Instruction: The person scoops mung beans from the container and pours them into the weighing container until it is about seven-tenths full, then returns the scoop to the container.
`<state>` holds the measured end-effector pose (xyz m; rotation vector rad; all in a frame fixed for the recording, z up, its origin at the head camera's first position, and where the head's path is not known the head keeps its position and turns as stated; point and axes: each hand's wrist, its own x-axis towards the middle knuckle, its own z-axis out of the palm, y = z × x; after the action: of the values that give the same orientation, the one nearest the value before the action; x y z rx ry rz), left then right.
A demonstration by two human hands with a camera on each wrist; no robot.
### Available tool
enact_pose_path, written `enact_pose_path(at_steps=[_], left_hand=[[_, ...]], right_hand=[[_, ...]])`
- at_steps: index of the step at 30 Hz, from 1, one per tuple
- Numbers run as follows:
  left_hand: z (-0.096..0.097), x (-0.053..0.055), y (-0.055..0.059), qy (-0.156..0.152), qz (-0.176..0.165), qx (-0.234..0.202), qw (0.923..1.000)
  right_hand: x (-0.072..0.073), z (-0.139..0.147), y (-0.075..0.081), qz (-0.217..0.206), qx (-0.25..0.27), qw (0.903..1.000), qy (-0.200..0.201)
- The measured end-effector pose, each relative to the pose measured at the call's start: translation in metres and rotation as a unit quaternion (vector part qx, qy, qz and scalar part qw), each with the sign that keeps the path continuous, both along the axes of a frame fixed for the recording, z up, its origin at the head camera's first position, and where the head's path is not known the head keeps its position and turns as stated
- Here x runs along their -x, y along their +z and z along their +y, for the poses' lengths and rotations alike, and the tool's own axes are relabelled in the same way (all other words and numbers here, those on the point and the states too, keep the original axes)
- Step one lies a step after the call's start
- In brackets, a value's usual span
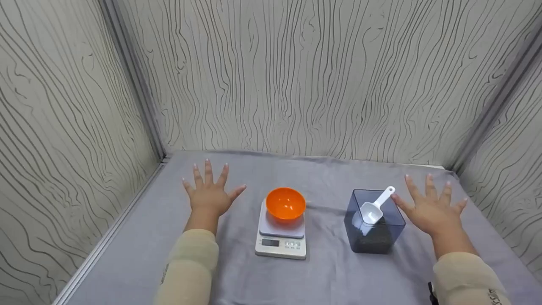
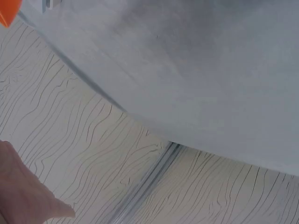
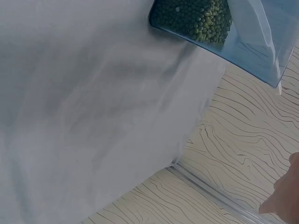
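My left hand (image 1: 209, 198) is spread with straight fingers, left of a white kitchen scale (image 1: 280, 248), and holds nothing. An orange bowl (image 1: 285, 204) sits on the scale's platform; no contents show in it. Fingers also splayed, my right hand (image 1: 434, 212) is beside a clear bluish square container (image 1: 355, 231), its thumb overlapping the rim area in the head view. Small green beans (image 3: 205, 21) lie in the container, seen in the right wrist view. A white scoop (image 1: 383, 198) leans inside, its handle rising past the rim.
A grey cloth (image 1: 322, 279) covers the table, with wrinkles between scale and container. Wood-grain-patterned panels (image 1: 271, 76) enclose the back and both sides, joined by grey metal posts (image 1: 133, 76) at the corners.
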<state>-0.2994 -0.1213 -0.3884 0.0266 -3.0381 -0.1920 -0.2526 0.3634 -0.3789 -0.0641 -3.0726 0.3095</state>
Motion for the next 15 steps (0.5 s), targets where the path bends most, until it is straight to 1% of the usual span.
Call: enact_pose_path(at_steps=[4, 6, 8, 11, 15], left_hand=[[0.007, -0.001, -0.012, -0.007, -0.008, -0.015, 0.9998], [0.012, -0.002, -0.018, -0.013, -0.013, -0.033, 0.9993], [0.018, -0.004, -0.024, -0.019, -0.017, -0.061, 0.9978], [0.029, -0.007, -0.031, -0.026, -0.033, -0.118, 0.9922], [0.043, -0.013, -0.041, -0.026, -0.063, -0.187, 0.9800]], right_hand=[[0.000, 0.000, 0.000, 0.000, 0.000, 1.0000, 0.000], [-0.001, 0.000, 0.001, 0.000, 0.001, 1.0000, -0.001], [-0.001, 0.000, 0.002, 0.003, 0.001, 1.0000, -0.001], [-0.002, -0.001, 0.002, 0.006, 0.003, 1.0000, -0.001], [-0.004, -0.001, 0.002, 0.011, 0.004, 0.9999, -0.001]])
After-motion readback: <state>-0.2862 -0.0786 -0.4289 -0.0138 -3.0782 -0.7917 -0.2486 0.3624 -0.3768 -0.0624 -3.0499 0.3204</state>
